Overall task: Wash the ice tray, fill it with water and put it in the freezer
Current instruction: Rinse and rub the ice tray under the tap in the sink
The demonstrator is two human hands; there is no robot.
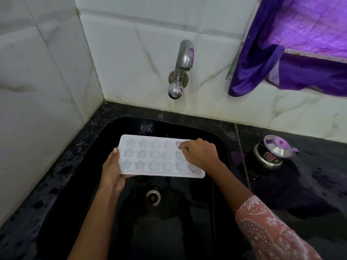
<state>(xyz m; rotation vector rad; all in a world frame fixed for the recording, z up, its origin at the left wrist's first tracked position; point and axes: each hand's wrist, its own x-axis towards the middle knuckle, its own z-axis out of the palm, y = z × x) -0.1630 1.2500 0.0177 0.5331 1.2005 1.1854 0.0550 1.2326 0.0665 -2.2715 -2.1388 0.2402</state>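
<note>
Sink [187, 128]: black basin set in a black counter, tiled corner behind it, drain [153, 197] open below the work. Tap [183, 59] on the rear wall; no stream visible.

Ice tray [150, 156]: white, star and rounded cavities, held roughly level above the basin, in front of and below the spout and touching neither.

Left hand [112, 171]: grips the tray's left short end, thumb [115, 150] on the top rim, fingers under it.

Right hand [199, 152]: fingers bent, fingertips [181, 147] pressed into a cavity in the far row near the right end. Thumb is hidden, so I cannot tell whether it pinches the tray.

Judgement: washing step, cavity scrub.
- Work each cavity in turn, row by row, so none is missed.
- Star points likely trap residue; push fingertips into the corners.
- Keep the left grip firm; thin plastic probably flexes under pressure.
- Rinse under running water with the tray tilted towards the drain.

Steel pot [272, 152] sits on the counter to the right. Its red label [268, 156] is too small to read. No legible marking on tray or tap.
</note>
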